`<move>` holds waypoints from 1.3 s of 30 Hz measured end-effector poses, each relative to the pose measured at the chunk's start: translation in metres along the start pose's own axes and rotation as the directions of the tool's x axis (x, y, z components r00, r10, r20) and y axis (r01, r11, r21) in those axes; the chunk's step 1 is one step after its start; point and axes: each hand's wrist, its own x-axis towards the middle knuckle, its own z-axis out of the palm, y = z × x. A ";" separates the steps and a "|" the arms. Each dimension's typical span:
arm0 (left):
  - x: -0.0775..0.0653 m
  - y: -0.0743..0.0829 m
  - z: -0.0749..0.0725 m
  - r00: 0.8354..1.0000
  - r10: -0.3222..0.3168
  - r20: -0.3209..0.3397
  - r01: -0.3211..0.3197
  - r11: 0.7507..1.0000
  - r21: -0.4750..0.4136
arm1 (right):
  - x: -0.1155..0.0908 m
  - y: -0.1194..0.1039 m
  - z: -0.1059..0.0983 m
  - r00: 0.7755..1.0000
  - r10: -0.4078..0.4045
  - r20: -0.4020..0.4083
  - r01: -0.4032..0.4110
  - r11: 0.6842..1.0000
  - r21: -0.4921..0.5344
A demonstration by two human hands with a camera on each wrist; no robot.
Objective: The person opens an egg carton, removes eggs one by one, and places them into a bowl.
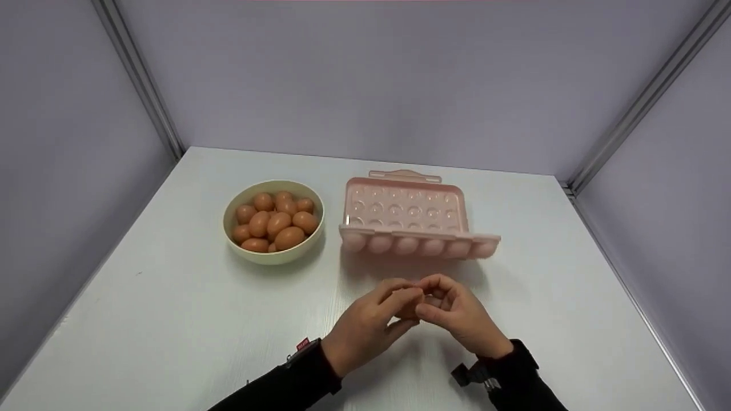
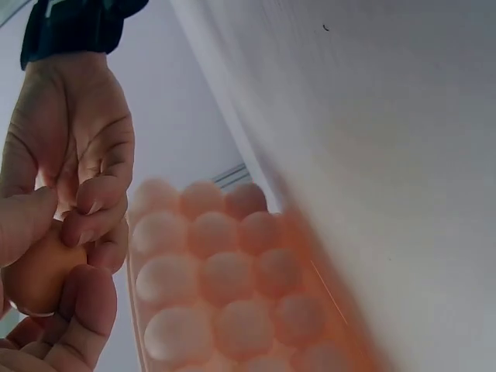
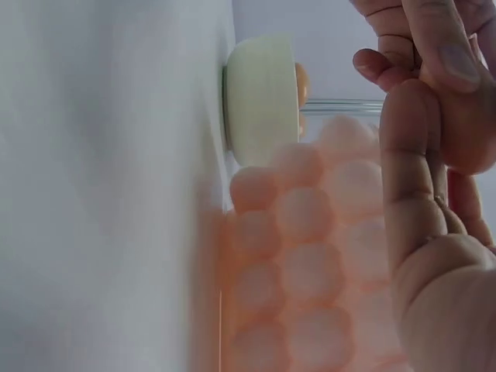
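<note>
A brown egg (image 2: 39,275) is held between both hands, low over the table in front of the carton. My left hand (image 1: 371,317) grips it from the left with thumb and fingers. From the right, my right hand (image 1: 461,317) holds the egg's other side with curled fingers, its fingertips close to the left ones. Most of the egg is hidden by fingers in the head view. Just beyond the hands is an opened pink egg carton (image 1: 422,245). Its near half stands tilted up, the undersides of its cups facing me, while the dimpled far half (image 1: 397,210) lies behind.
A pale cream bowl (image 1: 274,258) heaped with brown eggs (image 1: 278,224) stands on the white table (image 1: 171,297), left of the carton. Grey-white panels (image 1: 365,85) close in the back and both sides.
</note>
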 end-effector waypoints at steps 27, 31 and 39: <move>-0.011 -0.012 -0.029 0.998 -0.061 0.005 0.061 0.997 0.043 | 0.008 0.005 -0.025 0.495 -0.821 -0.285 0.047 0.353 -0.934; -0.012 -0.029 -0.053 0.990 -0.110 -0.093 0.119 0.987 0.105 | 0.011 0.012 -0.031 0.580 -0.766 -0.278 -0.123 0.255 -0.959; -0.007 -0.098 -0.119 0.861 -0.409 -0.302 0.487 0.833 0.263 | 0.008 0.004 -0.033 0.637 -0.674 -0.374 -0.209 0.316 -0.926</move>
